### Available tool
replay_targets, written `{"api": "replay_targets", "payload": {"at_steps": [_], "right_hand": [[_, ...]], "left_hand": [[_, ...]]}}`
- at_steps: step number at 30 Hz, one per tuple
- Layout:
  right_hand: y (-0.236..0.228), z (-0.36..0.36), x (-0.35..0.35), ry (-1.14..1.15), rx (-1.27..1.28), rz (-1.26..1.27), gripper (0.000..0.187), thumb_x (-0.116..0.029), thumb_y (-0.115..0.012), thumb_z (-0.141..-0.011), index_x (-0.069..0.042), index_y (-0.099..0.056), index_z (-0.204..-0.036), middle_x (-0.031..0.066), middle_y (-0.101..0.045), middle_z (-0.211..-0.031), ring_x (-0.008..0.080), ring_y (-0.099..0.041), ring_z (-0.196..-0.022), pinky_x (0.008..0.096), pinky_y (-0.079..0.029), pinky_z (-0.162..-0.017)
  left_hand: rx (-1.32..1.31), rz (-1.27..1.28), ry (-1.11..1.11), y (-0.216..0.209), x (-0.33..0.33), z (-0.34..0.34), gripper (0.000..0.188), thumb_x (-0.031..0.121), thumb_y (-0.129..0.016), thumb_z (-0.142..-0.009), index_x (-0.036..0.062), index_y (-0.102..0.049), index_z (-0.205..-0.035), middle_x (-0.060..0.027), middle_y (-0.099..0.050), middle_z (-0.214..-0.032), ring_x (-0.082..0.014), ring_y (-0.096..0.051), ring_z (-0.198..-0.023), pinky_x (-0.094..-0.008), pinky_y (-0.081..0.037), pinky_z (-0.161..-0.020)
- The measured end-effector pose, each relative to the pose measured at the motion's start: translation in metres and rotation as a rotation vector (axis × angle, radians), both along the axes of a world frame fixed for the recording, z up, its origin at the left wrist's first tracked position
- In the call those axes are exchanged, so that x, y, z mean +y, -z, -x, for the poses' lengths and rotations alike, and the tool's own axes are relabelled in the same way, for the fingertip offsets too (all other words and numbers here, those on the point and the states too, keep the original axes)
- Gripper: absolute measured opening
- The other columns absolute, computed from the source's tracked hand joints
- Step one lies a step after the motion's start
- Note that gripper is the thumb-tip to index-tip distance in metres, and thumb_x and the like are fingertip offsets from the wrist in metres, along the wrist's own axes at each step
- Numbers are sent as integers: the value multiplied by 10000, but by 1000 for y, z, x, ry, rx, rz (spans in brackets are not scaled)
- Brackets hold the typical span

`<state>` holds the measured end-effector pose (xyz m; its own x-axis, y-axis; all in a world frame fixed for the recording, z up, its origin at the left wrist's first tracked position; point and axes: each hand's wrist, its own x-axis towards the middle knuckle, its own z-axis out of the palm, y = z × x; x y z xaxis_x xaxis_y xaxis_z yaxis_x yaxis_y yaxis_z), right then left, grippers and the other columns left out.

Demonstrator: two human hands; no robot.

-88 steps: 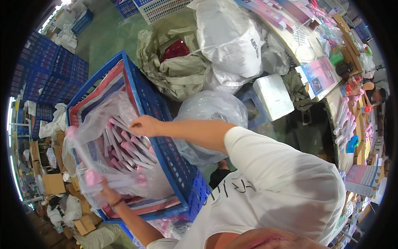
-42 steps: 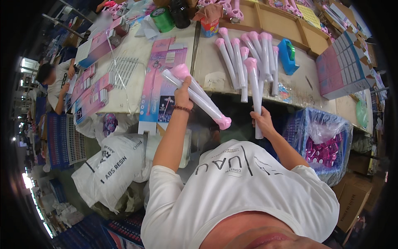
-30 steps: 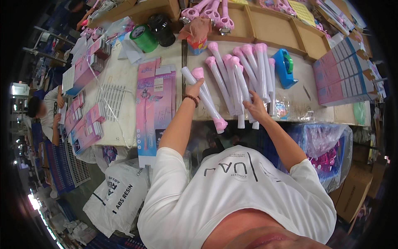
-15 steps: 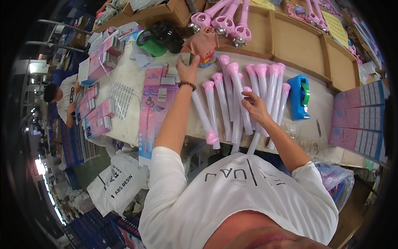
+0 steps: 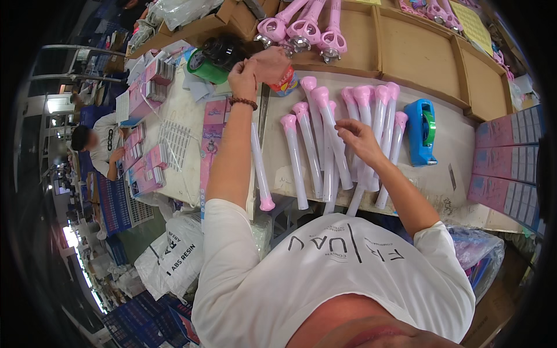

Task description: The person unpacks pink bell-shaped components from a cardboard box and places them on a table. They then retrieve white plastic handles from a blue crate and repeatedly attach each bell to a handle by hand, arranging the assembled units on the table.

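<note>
Bench (image 5: 458, 139): pale, worn top ahead of you in a crowded workroom; near edge just past your shirt.
Odd tube (image 5: 259, 165): lies apart on your left, pink end toward you, opposite way to the others; reason can't be told.
Pink-capped tubes (image 5: 297, 168): loose fan mid-bench, some overlapping, pink ends away from you, plain ends at or near the near edge; likely laid that way for easy picking.
Right hand (image 5: 361, 142): over the fan, fingers loosely bent, apparently gripping nothing; whether it touches a tube can't be told.
Tape dispenser (image 5: 413, 133): blue, green roll in it, right of the fan; probably parked to suit your right hand.
Left hand (image 5: 243, 78): stretched out ahead, thumb and fingers drawn together, looks like a pinch on the cloth's edge.
Cloth (image 5: 272, 65): brownish pink, bunched against a red-and-blue tub (image 5: 285, 84), partly hiding it.
Dark jar (image 5: 223, 51): just beyond your left hand, beside a green tape roll (image 5: 201, 66).
Cardboard tray (image 5: 418, 46): far side, divided; pink wands (image 5: 304, 29) lie at its left end, silver tips your way, seemingly grouped to stop rolling.
</note>
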<state>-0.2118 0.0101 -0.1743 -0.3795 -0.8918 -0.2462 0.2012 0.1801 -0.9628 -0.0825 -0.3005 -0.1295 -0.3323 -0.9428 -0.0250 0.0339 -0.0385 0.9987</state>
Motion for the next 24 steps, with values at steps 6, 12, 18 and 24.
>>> {"api": "replay_targets", "payload": {"at_steps": [6,12,18,24], "right_hand": [[-21,-21,-28,-55,-88,168,513,-307,-583,-919,-34,-451,-1333,90,-510,-1303,183,-499,-1156,324,-428,-925],[-31,-62,-49,116,-161,303,594,-421,-462,-966,-29,-359,-1399,98,-422,-1394,222,-451,-1241,370,-386,-997],[-38,-97,-56,35,-468,227,631,-495,-384,-974,4,-399,-1360,108,-495,-1319,233,-474,-1213,390,-402,-985],[-50,-133,-64,11,-863,173,568,-484,-517,-919,-41,-496,-1273,72,-558,-1226,151,-522,-1088,363,-422,-906]], "left_hand": [[553,-247,322,-55,43,-29,98,123,-554,-842,53,-567,-910,-35,-595,-918,-143,-593,-901,-306,-487,-808],[528,-368,406,-63,87,-85,181,140,-542,-820,25,-542,-960,-81,-597,-981,-180,-593,-948,-325,-479,-871],[461,-339,451,-72,104,-131,117,106,-557,-798,29,-520,-878,-82,-577,-982,-181,-575,-938,-336,-465,-892],[414,-340,600,-60,129,-163,104,72,-574,-783,30,-507,-852,-82,-574,-1041,-181,-566,-1000,-366,-442,-940]]}}
